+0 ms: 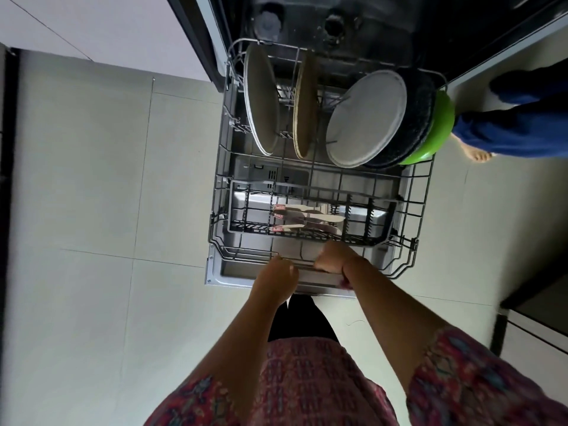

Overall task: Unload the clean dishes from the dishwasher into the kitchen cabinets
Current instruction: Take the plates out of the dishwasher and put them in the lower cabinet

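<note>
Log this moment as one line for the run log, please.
phase: rack out | right hand: grips lower rack front rail | left hand: curled beside rail | plates, knives: unloaded yet? no

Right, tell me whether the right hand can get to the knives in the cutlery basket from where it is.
Probably yes. The right hand grips the rack's front rail, and the knives lie just beyond it in the open-topped basket, with nothing above them.

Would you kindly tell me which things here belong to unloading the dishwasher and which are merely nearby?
Belong to the job:
rack
grey plates
tan plate
green pan
knives
left hand
right hand

Merely nearby:
another person's foot
dark furniture
</note>
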The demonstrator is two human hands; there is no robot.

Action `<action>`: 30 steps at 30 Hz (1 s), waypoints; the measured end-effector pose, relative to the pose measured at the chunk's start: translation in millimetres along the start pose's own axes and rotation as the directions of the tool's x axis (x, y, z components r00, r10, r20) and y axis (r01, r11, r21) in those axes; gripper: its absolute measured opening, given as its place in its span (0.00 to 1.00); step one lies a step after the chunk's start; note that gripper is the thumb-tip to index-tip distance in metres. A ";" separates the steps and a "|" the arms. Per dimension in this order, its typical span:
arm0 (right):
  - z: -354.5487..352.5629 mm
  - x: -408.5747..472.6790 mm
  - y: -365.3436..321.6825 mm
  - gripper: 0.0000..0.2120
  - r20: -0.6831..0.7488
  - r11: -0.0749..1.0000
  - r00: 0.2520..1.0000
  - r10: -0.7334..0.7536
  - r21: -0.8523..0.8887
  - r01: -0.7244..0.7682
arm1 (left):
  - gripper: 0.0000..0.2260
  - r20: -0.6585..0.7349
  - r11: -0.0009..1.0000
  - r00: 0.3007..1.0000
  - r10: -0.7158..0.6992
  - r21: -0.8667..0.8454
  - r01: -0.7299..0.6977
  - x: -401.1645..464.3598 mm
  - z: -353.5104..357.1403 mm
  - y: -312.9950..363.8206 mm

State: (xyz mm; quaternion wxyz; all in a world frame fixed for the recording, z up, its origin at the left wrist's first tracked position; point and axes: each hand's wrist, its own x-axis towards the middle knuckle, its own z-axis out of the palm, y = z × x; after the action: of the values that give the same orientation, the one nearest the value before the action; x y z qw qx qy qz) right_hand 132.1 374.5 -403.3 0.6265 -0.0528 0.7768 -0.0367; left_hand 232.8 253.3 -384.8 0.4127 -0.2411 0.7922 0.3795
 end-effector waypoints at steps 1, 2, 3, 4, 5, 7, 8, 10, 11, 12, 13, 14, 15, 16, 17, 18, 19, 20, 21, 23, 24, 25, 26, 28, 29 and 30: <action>-7.5 -0.9 -13.5 0.07 -0.020 0.993 0.999 0.046 0.107 -0.044 | 0.14 -0.023 1.000 1.000 -0.003 -0.026 0.002 -2.6 -2.6 -3.2; -13.3 2.2 -26.3 0.08 -0.077 0.974 0.995 0.057 0.225 -0.039 | 0.14 -0.052 0.999 0.999 0.000 -0.040 -0.002 -4.5 -5.0 -5.8; -19.5 6.0 -41.2 0.08 -0.133 0.930 0.989 0.067 0.367 -0.013 | 0.13 -0.079 0.998 0.997 0.005 -0.056 -0.010 -6.2 -8.6 -8.1; -25.0 10.5 -56.8 0.08 -0.143 0.823 0.986 0.088 0.568 0.009 | 0.13 -0.100 0.997 0.995 0.010 -0.074 -0.017 -8.0 -12.0 -10.3; -31.1 15.0 -74.0 0.10 -0.090 0.635 0.990 0.113 0.773 -0.002 | 0.12 -0.122 0.995 0.992 0.011 -0.097 -0.023 -8.5 -15.6 -12.6; -44.2 23.3 -106.1 0.11 0.042 0.179 0.997 0.061 0.983 -0.052 | 0.11 -0.167 0.985 0.986 -0.014 -0.170 -0.015 -9.3 -23.9 -15.0; -51.2 27.8 -121.9 0.12 0.075 -0.026 0.997 0.012 0.997 -0.075 | 0.11 -0.188 0.979 0.982 -0.028 -0.205 -0.011 -8.1 -28.8 -16.8; -63.1 38.3 -150.3 0.13 0.077 -0.323 0.995 -0.059 0.942 -0.093 | 0.10 -0.214 0.966 0.976 -0.045 -0.258 -0.012 -4.5 -38.6 -20.8; -69.3 43.4 -163.0 0.16 0.059 -0.424 0.995 -0.086 0.901 -0.090 | 0.11 -0.223 0.961 0.973 -0.050 -0.278 -0.014 -1.9 -43.4 -23.1; -74.7 49.6 -174.1 0.20 0.040 -0.501 0.993 -0.108 0.861 -0.089 | 0.11 -0.234 0.955 0.971 -0.057 -0.298 -0.016 1.8 -47.5 -25.9; -79.2 56.7 -182.5 0.22 0.026 -0.565 0.993 -0.111 0.821 -0.084 | 0.11 -0.244 0.948 0.968 -0.066 -0.317 -0.015 5.3 -51.1 -28.9; -84.5 63.5 -189.3 0.22 0.016 -0.621 0.995 -0.102 0.780 -0.076 | 0.11 -0.251 0.942 0.965 -0.078 -0.335 -0.010 8.1 -54.6 -31.2; -88.5 66.5 -195.3 0.20 -0.003 -0.661 0.996 -0.093 0.748 -0.060 | 0.11 -0.254 0.937 0.963 -0.091 -0.350 -0.004 10.7 -57.8 -34.3; -93.1 67.2 -199.7 0.17 -0.024 -0.695 0.997 -0.074 0.718 -0.034 | 0.11 -0.255 0.931 0.962 -0.102 -0.365 0.002 13.1 -60.4 -37.0; -96.5 65.3 -203.2 0.16 -0.039 -0.724 0.998 -0.045 0.690 -0.006 | 0.11 -0.254 0.925 0.961 -0.112 -0.380 0.008 15.0 -62.8 -40.4; -98.8 63.9 -204.7 0.16 -0.052 -0.743 0.999 -0.015 0.669 0.023 | 0.11 -0.250 0.920 0.961 -0.121 -0.393 0.014 16.2 -64.5 -43.3; -101.9 61.5 -204.8 0.15 -0.058 -0.769 0.998 0.002 0.639 0.039 | 0.11 -0.250 0.917 0.960 -0.127 -0.399 0.018 16.9 -66.0 -45.9; -102.9 58.6 -204.7 0.13 -0.052 -0.797 0.999 0.011 0.603 0.040 | 0.11 -0.255 0.917 0.958 -0.132 -0.397 0.021 17.1 -67.5 -49.1; -102.9 55.1 -203.7 0.13 -0.055 -0.801 0.998 0.030 0.595 0.057 | 0.12 -0.265 0.920 0.955 -0.136 -0.392 0.022 16.8 -68.5 -52.3; -99.1 40.7 -200.1 0.12 -0.118 -0.727 0.991 0.060 0.675 0.124 | 0.11 -0.287 0.912 0.947 -0.144 -0.410 0.014 15.1 -71.0 -56.2; -93.7 31.0 -198.1 0.09 -0.170 -0.667 0.984 0.059 0.726 0.166 | 0.11 -0.293 0.898 0.944 -0.153 -0.441 0.008 13.7 -72.6 -56.9; -88.8 23.5 -196.8 0.06 -0.201 -0.628 0.979 0.029 0.758 0.175 | 0.10 -0.294 0.877 0.942 -0.164 -0.480 0.003 11.8 -75.4 -56.6; -83.1 16.0 -193.8 0.08 -0.190 -0.596 0.982 0.013 0.787 0.160 | 0.10 -0.287 0.851 0.941 -0.179 -0.526 0.001 9.6 -78.1 -56.0; -72.0 2.3 -185.0 0.07 -0.159 -0.606 0.987 0.018 0.784 0.137 | 0.08 -0.262 0.788 0.942 -0.210 -0.616 0.004 5.0 -85.2 -53.7; -68.5 -4.3 -182.0 0.05 -0.086 -0.684 0.996 -0.003 0.727 0.060 | 0.08 -0.249 0.756 0.942 -0.225 -0.655 0.008 3.6 -88.8 -53.2; -62.2 -10.4 -179.7 0.04 -0.035 -0.731 0.999 -0.023 0.682 0.007 | 0.08 -0.233 0.715 0.943 -0.240 -0.699 0.010 2.0 -93.1 -53.7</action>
State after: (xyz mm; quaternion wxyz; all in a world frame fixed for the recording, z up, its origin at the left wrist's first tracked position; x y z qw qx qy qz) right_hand 80.1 197.0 -357.9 0.2812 0.5473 0.2468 -0.7486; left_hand 225.2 146.7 -373.5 0.1905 -0.4862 0.6300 0.5748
